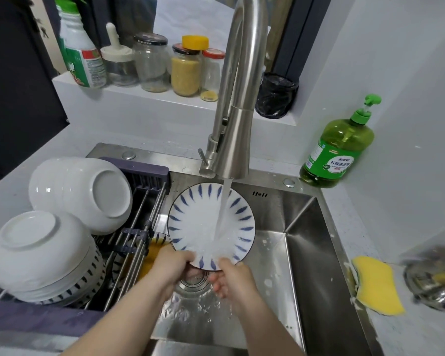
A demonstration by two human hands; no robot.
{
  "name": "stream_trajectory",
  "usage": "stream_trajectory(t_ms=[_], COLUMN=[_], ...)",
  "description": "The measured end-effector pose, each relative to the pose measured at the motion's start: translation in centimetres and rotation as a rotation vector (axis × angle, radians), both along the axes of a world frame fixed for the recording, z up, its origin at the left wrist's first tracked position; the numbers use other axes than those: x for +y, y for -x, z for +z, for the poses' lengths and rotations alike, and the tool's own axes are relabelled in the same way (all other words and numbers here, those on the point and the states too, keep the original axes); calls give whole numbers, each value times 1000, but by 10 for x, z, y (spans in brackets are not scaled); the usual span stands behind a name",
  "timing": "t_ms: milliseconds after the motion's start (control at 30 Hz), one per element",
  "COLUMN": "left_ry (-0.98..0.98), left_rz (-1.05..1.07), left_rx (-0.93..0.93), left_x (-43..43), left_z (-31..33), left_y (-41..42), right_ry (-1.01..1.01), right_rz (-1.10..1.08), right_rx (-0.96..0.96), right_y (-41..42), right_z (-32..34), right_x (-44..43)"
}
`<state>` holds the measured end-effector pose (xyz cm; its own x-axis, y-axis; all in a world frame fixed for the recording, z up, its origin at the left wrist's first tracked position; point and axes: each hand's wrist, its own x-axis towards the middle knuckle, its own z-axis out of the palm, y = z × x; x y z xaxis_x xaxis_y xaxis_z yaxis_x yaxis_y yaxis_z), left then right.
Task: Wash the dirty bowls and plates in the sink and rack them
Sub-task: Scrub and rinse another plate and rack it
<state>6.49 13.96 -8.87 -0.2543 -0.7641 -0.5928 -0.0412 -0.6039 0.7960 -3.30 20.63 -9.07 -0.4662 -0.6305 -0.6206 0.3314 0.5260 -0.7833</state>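
Two bare forearms, bare wrists, left hand (174, 263), right hand (233, 277), fingers (217, 285) wet with water

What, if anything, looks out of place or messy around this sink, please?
Nothing looks damaged. The yellow sponge lies sudsy at the edge of the grey counter, and white foam blobs spot the steel sink. The left hand and right hand hold the blue-patterned round plate under the running water.

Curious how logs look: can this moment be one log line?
step: rinse; left hand: grips plate; right hand: grips plate; faucet: running onto plate; bowls: upturned on rack
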Motion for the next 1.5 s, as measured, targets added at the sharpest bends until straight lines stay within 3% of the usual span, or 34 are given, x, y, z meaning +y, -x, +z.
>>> stream_trajectory(t_ms=[100,233,400,467,567,700,800,900,1133,1200,1267,1333,1433,1500], left_ry=[2,-27,-132,-146,-139,-10,-36,-16,-31,-19,2,-3,1,28], left_rz=[-72,5,-61,-135,-60,146,87,-37,54,54,17,-7,-67,-131], left_rx=[-19,50,41,-3,-7,14,-11,-40,135,119,98,85,76,52], left_x=[-16,6,0,-10,-4,19,8,-12,18,15,11,9,14,20], left_z=[2,-5,-6,-5,-9,-19,-12,-7,-14,-17,-16,-14,-17,-18], left_y=[-9,4,-10,-18,-11,8,-3,-21,-14,-18,-22,-22,-20,-16], right_ry=[-13,21,-36,-51,-67,17,6,-32,-28,-49,-133,-40,96,146], right_rz=[-54,-103,49,26,-83,-188,-102,-114,-100,-12,222,541,1011,1135], right_rx=[120,103,92,152,216,86,-18,60,178,378,804,1150,1118,1112], right_y=[19,3,13,28,24,-9,-2,23,12,9,5,-1,-10,-8], right_z=[0,-8,-4,-4,-14,-22,-13,-12,-25,-24,-17,-8,-3,-7], right_x=[0,-3,4,3,-2,-6,0,0,3,8,19,27,20,6])
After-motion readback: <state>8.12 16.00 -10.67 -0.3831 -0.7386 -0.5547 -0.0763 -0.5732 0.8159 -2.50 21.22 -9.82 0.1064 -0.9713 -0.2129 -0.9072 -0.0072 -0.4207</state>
